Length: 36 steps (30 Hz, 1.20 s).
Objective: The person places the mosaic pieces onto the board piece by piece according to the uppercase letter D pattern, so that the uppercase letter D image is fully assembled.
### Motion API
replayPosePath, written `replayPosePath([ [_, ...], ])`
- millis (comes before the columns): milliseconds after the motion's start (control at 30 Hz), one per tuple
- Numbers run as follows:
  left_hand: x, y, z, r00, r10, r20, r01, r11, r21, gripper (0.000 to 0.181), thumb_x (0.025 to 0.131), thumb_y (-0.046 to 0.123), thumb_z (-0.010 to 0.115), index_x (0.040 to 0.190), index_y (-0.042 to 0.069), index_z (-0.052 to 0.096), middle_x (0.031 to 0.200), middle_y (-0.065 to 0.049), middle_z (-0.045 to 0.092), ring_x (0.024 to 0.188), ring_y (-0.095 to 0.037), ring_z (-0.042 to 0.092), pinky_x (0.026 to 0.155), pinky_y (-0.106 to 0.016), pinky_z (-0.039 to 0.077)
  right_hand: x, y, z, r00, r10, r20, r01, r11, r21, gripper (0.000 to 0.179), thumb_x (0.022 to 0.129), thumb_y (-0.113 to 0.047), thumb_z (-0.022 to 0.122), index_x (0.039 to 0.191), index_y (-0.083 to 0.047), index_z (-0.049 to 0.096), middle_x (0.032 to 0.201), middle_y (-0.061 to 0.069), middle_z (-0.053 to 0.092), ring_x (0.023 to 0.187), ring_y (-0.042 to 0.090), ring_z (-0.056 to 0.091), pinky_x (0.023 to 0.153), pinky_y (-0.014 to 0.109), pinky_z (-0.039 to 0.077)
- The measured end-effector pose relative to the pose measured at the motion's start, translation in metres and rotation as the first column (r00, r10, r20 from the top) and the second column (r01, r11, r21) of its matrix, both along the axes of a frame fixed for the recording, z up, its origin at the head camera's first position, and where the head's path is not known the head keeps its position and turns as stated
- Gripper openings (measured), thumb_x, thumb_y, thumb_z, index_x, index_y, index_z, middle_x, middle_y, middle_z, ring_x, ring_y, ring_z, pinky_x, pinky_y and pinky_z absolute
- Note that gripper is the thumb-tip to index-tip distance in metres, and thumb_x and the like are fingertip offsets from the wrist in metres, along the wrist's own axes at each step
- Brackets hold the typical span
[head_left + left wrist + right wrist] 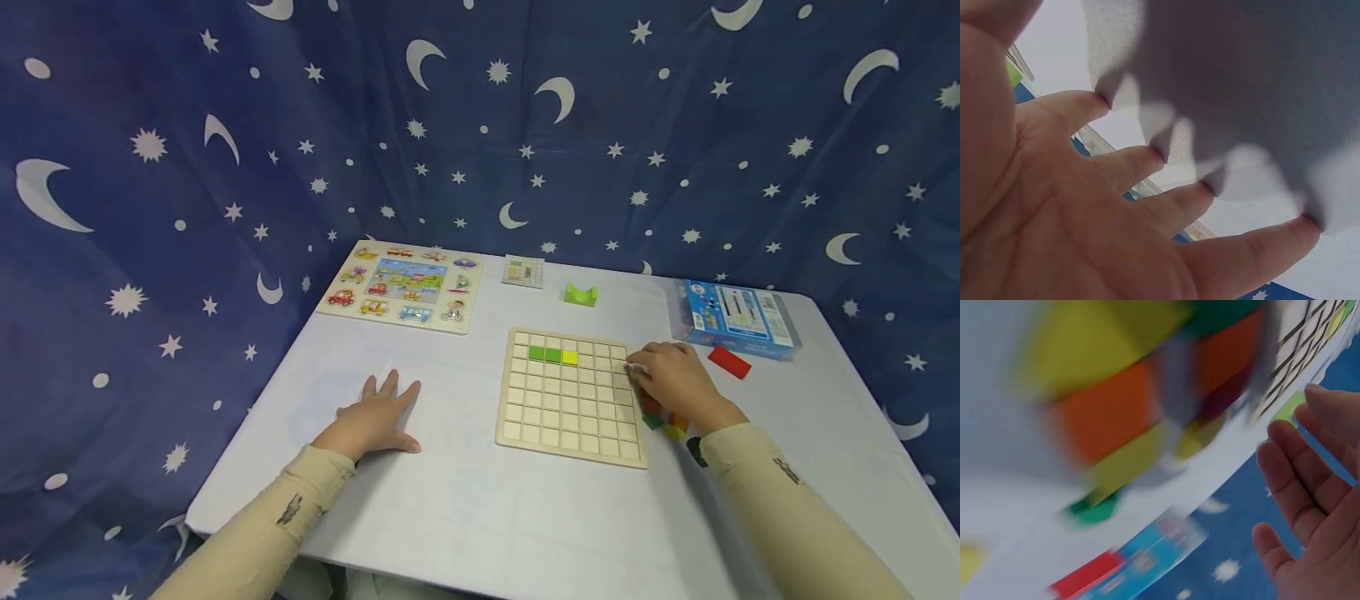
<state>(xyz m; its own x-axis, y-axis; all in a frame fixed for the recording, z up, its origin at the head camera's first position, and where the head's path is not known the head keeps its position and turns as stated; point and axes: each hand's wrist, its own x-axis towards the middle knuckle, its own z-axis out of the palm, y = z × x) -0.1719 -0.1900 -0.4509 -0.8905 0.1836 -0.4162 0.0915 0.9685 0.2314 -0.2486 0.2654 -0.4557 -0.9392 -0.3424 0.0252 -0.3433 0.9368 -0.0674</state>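
My left hand (372, 419) lies on the white table with its fingers spread; in the left wrist view its fingertips (1307, 230) meet the cloth, and nothing is in the palm. The right hand (672, 379) is over the right edge of a wooden grid board (573, 417), beside a heap of coloured blocks it partly hides. Its fingers (1300, 487) look loosely bent and hold nothing in the right wrist view. Two green squares (544, 354) and a yellow square (570, 358) sit in the grid's second row. Orange blocks (1107, 412) and yellow blocks (1129, 459) appear blurred.
A vehicle picture puzzle (401, 325) lies at the back left. Behind the board are a small pattern card (522, 272) and a light green holder (581, 296). A blue package (738, 317) and a red block (729, 362) lie beyond the right hand.
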Motion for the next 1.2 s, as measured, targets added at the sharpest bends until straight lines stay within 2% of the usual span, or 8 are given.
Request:
replayPosePath([
  [167, 0.002, -0.004, 0.001, 1.0, 0.01, 0.006, -0.01, 1.0, 0.0, 0.103, 0.076, 0.05, 0.08, 0.158, 0.015, 0.028, 0.163, -0.026, 0.008, 0.144, -0.058, 0.005, 0.089, -0.086, 0.026, 0.009, 0.031, 0.001, 0.99, -0.096, 0.104, 0.098, 0.995, -0.018, 0.03, 0.089, -0.019, 0.074, 0.116, -0.005, 0.072, 0.111, 0.017, 0.068, 0.109, 0.04, 0.059, 0.101, 0.063, 0.035],
  [367, 0.003, -0.005, 0.004, 1.0, 0.008, 0.005, -0.008, 1.0, 0.011, 0.102, 0.076, 0.05, 0.08, 0.157, 0.015, 0.029, 0.162, -0.027, 0.009, 0.144, -0.058, 0.005, 0.088, -0.086, 0.026, 0.017, 0.054, -0.003, 0.977, -0.163, 0.137, 0.167, 0.986, -0.018, 0.032, 0.085, -0.016, 0.078, 0.114, -0.003, 0.072, 0.105, 0.017, 0.068, 0.102, 0.041, 0.058, 0.099, 0.068, 0.035],
  [633, 0.0, -0.007, -0.002, 1.0, 0.006, 0.008, -0.006, 1.0, 0.017, 0.103, 0.077, 0.05, 0.08, 0.158, 0.016, 0.026, 0.163, -0.026, 0.007, 0.145, -0.057, 0.003, 0.089, -0.087, 0.025, 0.019, 0.052, -0.011, 0.981, -0.152, 0.123, 0.159, 0.986, -0.047, 0.034, 0.086, -0.019, 0.078, 0.116, -0.004, 0.071, 0.111, 0.019, 0.068, 0.108, 0.041, 0.057, 0.103, 0.067, 0.033],
  [867, -0.001, -0.004, -0.002, 1.0, -0.004, 0.002, 0.004, 1.0, 0.011, 0.104, 0.075, 0.051, 0.08, 0.158, 0.016, 0.027, 0.163, -0.026, 0.008, 0.145, -0.057, 0.005, 0.088, -0.086, 0.026, 0.01, 0.044, -0.014, 0.982, -0.146, 0.117, 0.151, 0.988, -0.034, 0.034, 0.086, -0.021, 0.078, 0.115, -0.005, 0.072, 0.11, 0.018, 0.069, 0.107, 0.04, 0.058, 0.102, 0.064, 0.035],
  [1033, 0.0, -0.002, 0.0, 1.0, -0.007, 0.006, 0.007, 1.0, 0.014, 0.103, 0.076, 0.051, 0.08, 0.158, 0.016, 0.028, 0.163, -0.026, 0.008, 0.145, -0.057, 0.005, 0.089, -0.086, 0.026, 0.006, 0.043, -0.019, 0.985, -0.14, 0.098, 0.141, 0.99, -0.003, 0.032, 0.086, -0.017, 0.078, 0.114, -0.004, 0.072, 0.108, 0.016, 0.069, 0.105, 0.039, 0.059, 0.101, 0.061, 0.037],
  [1200, 0.0, 0.0, 0.002, 1.0, -0.011, 0.004, 0.011, 1.0, 0.02, 0.102, 0.076, 0.049, 0.081, 0.157, 0.014, 0.029, 0.162, -0.027, 0.009, 0.144, -0.058, 0.006, 0.088, -0.086, 0.026, 0.008, 0.043, -0.023, 0.992, -0.121, 0.042, 0.119, 0.992, 0.047, 0.03, 0.084, -0.016, 0.078, 0.111, -0.004, 0.072, 0.104, 0.015, 0.07, 0.103, 0.037, 0.06, 0.1, 0.061, 0.038],
])
